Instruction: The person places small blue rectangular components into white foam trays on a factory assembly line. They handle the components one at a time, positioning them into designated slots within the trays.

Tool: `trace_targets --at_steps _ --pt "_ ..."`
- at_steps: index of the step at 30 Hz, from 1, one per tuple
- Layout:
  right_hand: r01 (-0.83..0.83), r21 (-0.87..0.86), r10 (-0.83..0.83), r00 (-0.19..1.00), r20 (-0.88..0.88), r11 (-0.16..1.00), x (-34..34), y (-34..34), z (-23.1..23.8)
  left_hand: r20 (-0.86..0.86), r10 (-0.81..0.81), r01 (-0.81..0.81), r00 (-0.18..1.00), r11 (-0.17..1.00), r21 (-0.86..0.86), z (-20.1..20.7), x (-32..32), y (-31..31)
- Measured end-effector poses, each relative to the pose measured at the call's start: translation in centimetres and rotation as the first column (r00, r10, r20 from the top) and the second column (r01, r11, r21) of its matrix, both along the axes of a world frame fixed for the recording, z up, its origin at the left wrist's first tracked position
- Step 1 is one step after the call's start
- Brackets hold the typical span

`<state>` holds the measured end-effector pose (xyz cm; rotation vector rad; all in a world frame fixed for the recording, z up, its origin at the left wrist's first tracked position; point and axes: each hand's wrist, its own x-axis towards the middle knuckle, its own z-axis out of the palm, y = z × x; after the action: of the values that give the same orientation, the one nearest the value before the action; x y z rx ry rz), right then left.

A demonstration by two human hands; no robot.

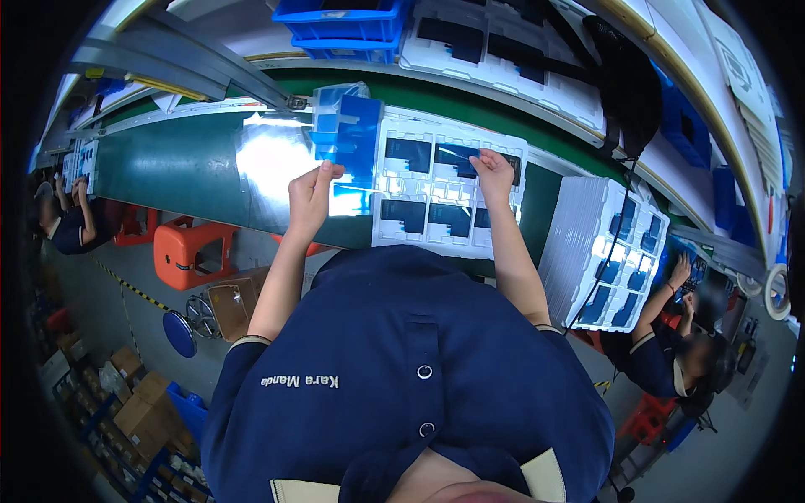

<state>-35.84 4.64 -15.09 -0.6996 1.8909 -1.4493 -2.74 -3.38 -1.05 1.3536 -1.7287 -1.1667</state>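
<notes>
A white moulded tray (404, 186) lies on the bench ahead of me, with several dark flat panels (407, 154) in its pockets. My right hand (496, 174) is closed in a pinch at the right end of one dark flat panel (455, 158) in the far row. Whether that panel is lifted clear of its pocket I cannot tell. Left of the tray, my left hand (310, 201) is closed, thumb against the curled fingers. Anything in its grip is too small to make out. Beside it lie blue film sheets (359, 126), partly under clear plastic.
A stack of white trays (579, 239) stands at the bench's right end. Blue bins (344, 29) and another loaded tray (503, 54) occupy the shelf beyond. A black cable (619, 226) hangs near the stack. Co-workers sit at far left (71, 222) and right (671, 356).
</notes>
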Motion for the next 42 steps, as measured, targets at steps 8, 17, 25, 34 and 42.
trace_targets --at_steps 8,17,25,34,42 --pt "-0.009 0.033 0.012 0.994 -0.107 0.999 0.1 -0.4 0.6 0.007 -0.007 0.007 1.000 1.000 0.022 -0.1 -0.5 -0.1" --pt "-0.007 0.039 0.011 0.994 -0.105 0.999 0.5 -0.1 1.3 0.030 -0.011 0.011 0.999 1.000 0.023 -0.7 0.0 0.0" --pt "0.016 0.062 -0.006 0.987 -0.161 0.998 0.5 -0.2 1.5 0.048 -0.021 0.019 0.999 0.999 0.033 -0.8 -0.3 -0.1" --pt "0.001 0.025 0.004 0.981 -0.192 1.000 0.5 -0.1 1.2 0.029 -0.016 0.015 0.999 0.999 0.035 -0.7 0.0 -0.1" --pt "-0.001 0.018 0.006 0.955 -0.295 1.000 1.2 -0.3 1.2 0.018 -0.024 0.024 1.000 0.999 0.028 -1.0 0.2 0.3"
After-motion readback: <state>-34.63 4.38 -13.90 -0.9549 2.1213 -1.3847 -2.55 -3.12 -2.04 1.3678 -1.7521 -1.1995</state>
